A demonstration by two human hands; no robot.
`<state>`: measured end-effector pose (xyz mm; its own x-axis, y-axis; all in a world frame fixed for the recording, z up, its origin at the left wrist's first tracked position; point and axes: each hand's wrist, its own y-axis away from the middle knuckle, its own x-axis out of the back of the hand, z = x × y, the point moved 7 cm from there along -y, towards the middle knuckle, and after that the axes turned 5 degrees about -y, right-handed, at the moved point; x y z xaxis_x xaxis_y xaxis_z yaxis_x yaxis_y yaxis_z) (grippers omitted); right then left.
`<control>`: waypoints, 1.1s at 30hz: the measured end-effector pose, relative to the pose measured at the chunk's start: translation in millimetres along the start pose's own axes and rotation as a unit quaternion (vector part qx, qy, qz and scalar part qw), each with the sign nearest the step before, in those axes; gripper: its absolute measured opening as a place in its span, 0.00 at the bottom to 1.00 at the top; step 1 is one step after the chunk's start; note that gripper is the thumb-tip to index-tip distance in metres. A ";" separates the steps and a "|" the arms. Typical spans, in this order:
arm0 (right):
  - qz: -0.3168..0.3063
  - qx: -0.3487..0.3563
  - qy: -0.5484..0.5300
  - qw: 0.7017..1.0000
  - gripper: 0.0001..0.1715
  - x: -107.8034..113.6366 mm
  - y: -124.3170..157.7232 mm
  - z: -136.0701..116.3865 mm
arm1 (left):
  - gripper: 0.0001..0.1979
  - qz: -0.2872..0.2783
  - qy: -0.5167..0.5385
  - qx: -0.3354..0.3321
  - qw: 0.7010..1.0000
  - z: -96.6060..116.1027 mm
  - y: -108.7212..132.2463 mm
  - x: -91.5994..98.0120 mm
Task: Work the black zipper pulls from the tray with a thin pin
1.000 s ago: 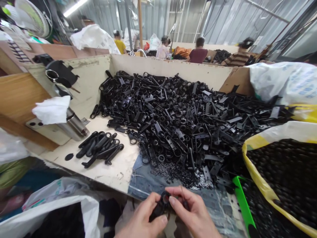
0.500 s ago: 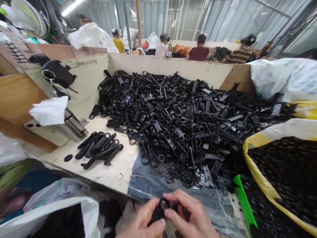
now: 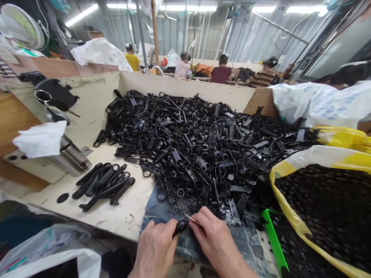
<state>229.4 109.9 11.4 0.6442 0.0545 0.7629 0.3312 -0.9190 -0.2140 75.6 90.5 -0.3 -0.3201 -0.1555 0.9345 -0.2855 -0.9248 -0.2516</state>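
Observation:
My left hand (image 3: 158, 247) is closed around a black plastic part (image 3: 181, 227), whose rounded end sticks out past the thumb. My right hand (image 3: 213, 239) is beside it, fingers pinched on a thin light-coloured rod (image 3: 191, 219) that points toward the black part. Just beyond the fingertips lie many tiny dark metal pieces (image 3: 181, 206) on a blue-grey cloth (image 3: 185, 247). Silvery small pins (image 3: 230, 217) are beyond my right hand. Behind them rises a large heap of black plastic parts (image 3: 174, 135), many with ring ends.
Several black handle-like parts (image 3: 104, 183) lie in a group at left, near a metal cylinder (image 3: 72, 158) of a bench fixture. A yellow-edged sack (image 3: 275, 177) of black pieces and a green tray (image 3: 274, 239) stand at right. People (image 3: 222, 73) sit behind the back board.
My hands have moved forward over the cloth and apart from each other. The thin rod now shows in my right fingers. The view has tilted up and turned right.

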 end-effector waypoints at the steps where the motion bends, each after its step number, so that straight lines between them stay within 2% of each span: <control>1: -0.008 0.001 0.020 1.000 0.12 -3.8 -0.5 0.1 | 0.13 -0.001 0.004 0.004 1.000 -0.8 -0.1 -1.0; 4: -0.023 0.001 0.029 0.999 0.11 -8.8 0.6 0.9 | 0.12 0.004 0.011 0.013 1.000 -2.5 -2.3 1.6; 9: -0.030 -0.028 -0.025 0.999 0.13 -6.1 2.2 5.4 | 0.12 0.006 0.017 -0.003 1.000 -1.2 -6.8 9.5; 16: 0.029 -0.027 -0.141 0.989 0.12 11.6 7.3 1.9 | 0.13 -0.003 0.019 -0.055 0.998 -1.8 -10.0 14.0; 20: 0.070 -0.107 -0.219 0.967 0.11 11.1 22.4 18.4 | 0.14 0.006 0.028 -0.098 0.995 -0.5 -10.3 13.9; 22: 0.078 -0.148 -0.246 0.955 0.15 3.0 30.5 26.4 | 0.13 0.000 0.052 -0.077 0.996 -2.4 -8.8 12.1; 24: 0.081 -0.176 -0.274 0.942 0.19 -5.2 35.7 29.3 | 0.12 -0.031 0.131 0.018 0.991 -11.4 -6.6 7.1; 25: 0.083 -0.187 -0.289 0.935 0.20 -8.1 36.8 28.8 | 0.13 -0.052 0.194 0.078 0.977 -16.2 -4.3 3.1; 27: 0.086 -0.197 -0.314 0.925 0.20 -10.3 36.1 24.6 | 0.16 -0.089 0.336 0.175 0.921 -19.9 1.1 -5.1; 30: 0.088 -0.153 -0.326 0.929 0.16 -3.9 28.9 11.8 | 0.19 -0.111 0.473 0.212 0.848 -12.3 2.1 -6.7; 33: 0.076 -0.083 -0.311 0.944 0.08 4.0 22.1 1.1 | 0.17 -0.111 0.501 0.222 0.829 -8.3 0.1 -2.0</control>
<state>240.1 90.2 9.1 0.9727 0.0890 0.2144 0.1236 -0.9803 -0.1541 68.7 93.7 -4.2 -0.9573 0.1972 0.2114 -0.1490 -0.9632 0.2240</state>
